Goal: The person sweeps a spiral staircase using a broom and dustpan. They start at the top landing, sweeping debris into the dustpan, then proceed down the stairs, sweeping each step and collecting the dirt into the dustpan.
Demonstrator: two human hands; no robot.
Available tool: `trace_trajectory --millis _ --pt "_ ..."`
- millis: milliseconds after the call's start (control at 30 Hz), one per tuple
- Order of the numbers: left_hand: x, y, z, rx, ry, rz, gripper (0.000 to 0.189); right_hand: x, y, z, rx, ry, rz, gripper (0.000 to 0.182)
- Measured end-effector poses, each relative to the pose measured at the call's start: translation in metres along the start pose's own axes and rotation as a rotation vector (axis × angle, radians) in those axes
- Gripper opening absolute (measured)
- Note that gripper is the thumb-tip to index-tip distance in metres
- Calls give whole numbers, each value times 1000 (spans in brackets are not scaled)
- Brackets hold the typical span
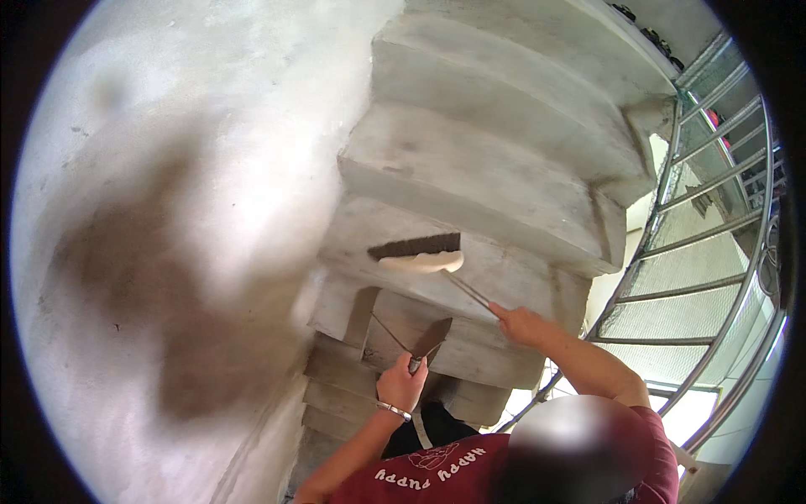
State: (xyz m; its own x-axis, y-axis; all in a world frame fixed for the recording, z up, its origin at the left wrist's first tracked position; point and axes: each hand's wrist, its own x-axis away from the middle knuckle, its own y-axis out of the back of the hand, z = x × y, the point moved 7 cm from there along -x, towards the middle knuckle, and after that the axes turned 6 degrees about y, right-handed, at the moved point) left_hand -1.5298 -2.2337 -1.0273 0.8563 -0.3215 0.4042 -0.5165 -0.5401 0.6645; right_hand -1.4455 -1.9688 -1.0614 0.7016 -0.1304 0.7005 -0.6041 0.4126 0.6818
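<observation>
My right hand (524, 326) is closed around the thin handle of a broom (423, 261). The broom has a cream head, and its dark bristles touch or lie just over a concrete stair tread (504, 277). Lower down, my left hand (402, 383), with a bracelet at the wrist, grips the upright handle of a dustpan (397, 324). Thin wire struts run from that handle to the pan's sides. The pan sits on the step below the broom, its open side towards the riser. Whether anything lies in it is too unclear to tell.
Curved concrete steps (472, 138) rise ahead, and more steps (343, 400) descend at lower left. A pale plaster wall (264, 157) borders the left side. On the right stands a metal railing (686, 290). My dark-clad leg (441, 422) is near the dustpan.
</observation>
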Motion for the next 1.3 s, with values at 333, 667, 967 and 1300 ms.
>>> trace_trajectory --millis 333,667,967,1300 --pt "4 -31 -20 -52 -53 43 30 2 -29 4 -180 -37 -88 54" --pt "-8 -50 -18 71 -62 3 23 -40 16 39 -89 59 -158 58" --pt "-7 -46 -14 7 -36 -4 27 58 -5 -1 -217 90 -168 53" --pt "-3 -34 -25 19 -76 -43 31 47 -69 -6 -459 56 -143 54"
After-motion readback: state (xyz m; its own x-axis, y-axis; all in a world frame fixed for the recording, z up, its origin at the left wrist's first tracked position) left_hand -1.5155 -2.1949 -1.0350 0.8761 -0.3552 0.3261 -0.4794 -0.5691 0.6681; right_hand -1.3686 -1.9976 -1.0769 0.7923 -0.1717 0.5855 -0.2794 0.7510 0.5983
